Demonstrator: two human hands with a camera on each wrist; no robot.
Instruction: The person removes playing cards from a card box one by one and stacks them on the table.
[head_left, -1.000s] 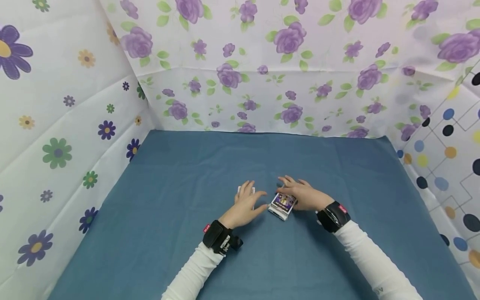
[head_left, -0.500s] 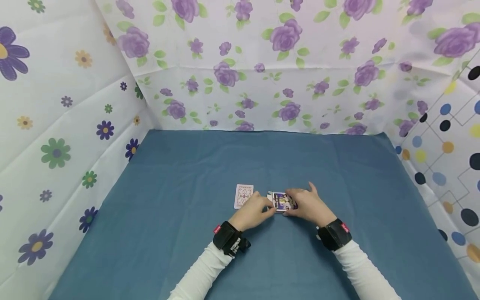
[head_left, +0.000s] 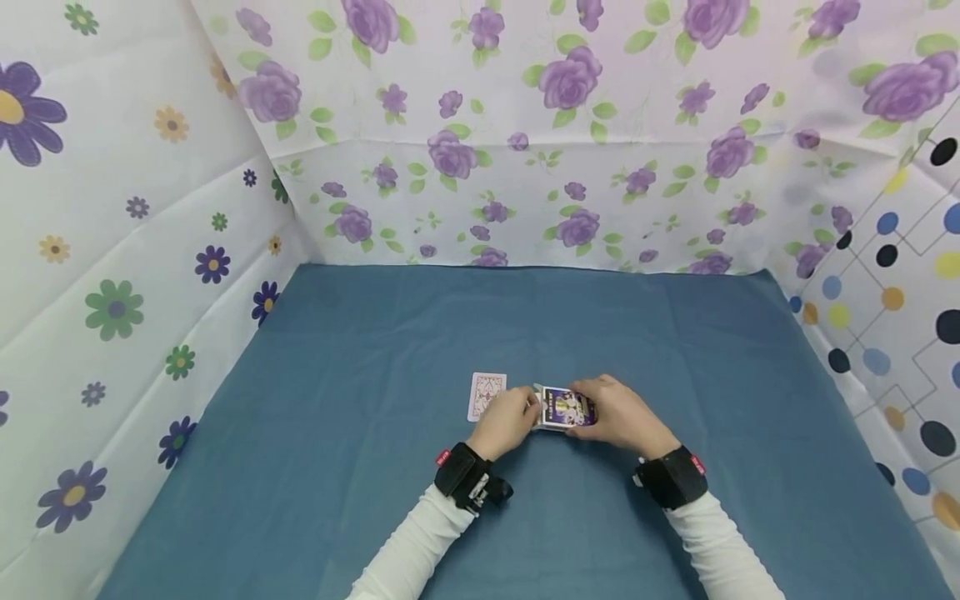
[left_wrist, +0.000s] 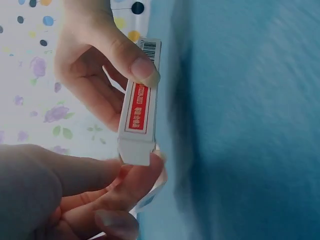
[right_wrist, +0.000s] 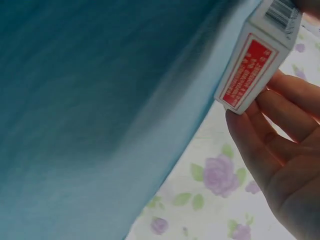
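Note:
A playing card box [head_left: 567, 408], with a dark purple printed face and white edges, is turned sideways close over the cloth. My right hand [head_left: 622, 417] grips its right end between thumb and fingers. At the box's left end, my left hand [head_left: 507, 422] has its fingers curled in and pinches the end flap; a white flap stands out there in the head view. In the left wrist view, my left thumb and finger meet at the white box end below a red label. One patterned playing card [head_left: 486, 395] lies back up beside my left hand, its lower corner covered.
A blue cloth [head_left: 375, 350] covers the table. Flowered sheets hang behind [head_left: 517, 167] and at the left, and a dotted sheet [head_left: 892, 350] hangs at the right. Both wrists wear black camera straps.
My left hand has moved off the playing card to the box's left end, and its fingers have curled in. The box has turned from a slant to sideways in my right hand's grip.

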